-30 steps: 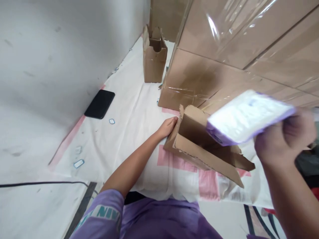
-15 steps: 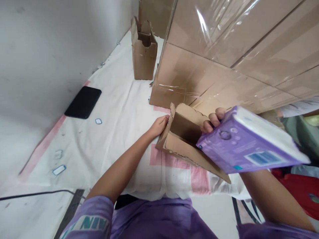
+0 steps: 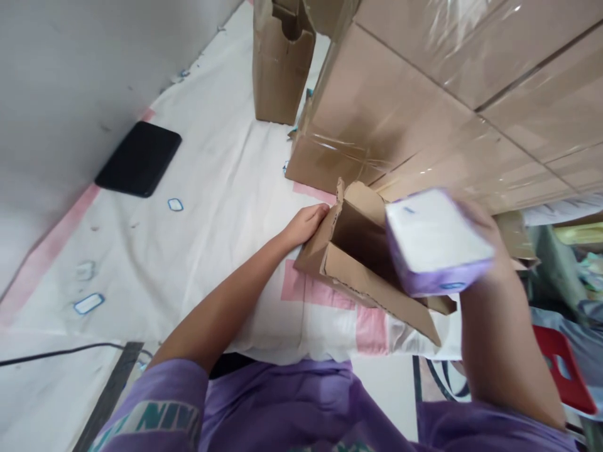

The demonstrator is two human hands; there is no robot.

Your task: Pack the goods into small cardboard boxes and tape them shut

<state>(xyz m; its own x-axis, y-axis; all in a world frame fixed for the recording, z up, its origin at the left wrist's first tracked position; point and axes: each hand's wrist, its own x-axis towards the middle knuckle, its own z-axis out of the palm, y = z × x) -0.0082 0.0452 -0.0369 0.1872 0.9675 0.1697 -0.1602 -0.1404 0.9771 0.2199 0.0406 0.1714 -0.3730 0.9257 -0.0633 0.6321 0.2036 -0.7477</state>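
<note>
A small open cardboard box (image 3: 336,263) rests on the cloth in front of me, its flaps standing apart. My left hand (image 3: 308,225) grips its left side, fingers partly hidden behind the cardboard. On the right, my right hand (image 3: 483,226), smeared by motion, is closed on the far side of a purple and white soft pack (image 3: 438,242), which looks like tissues. The white face of the pack is turned up toward me, and its lower left part overlaps the box's opening. Whether the pack touches the box I cannot tell.
Cartons wrapped in clear film (image 3: 405,113) are stacked behind the box. Another open cardboard box (image 3: 280,75) stands upright at the back. A black flat object (image 3: 140,158) and blue-edged labels (image 3: 88,304) lie to the left. A red plastic item (image 3: 563,370) is at the right.
The purple pack has been turned from its printed side to its white face and is nearer the box's opening. My left hand stays on the box. The view has shifted.
</note>
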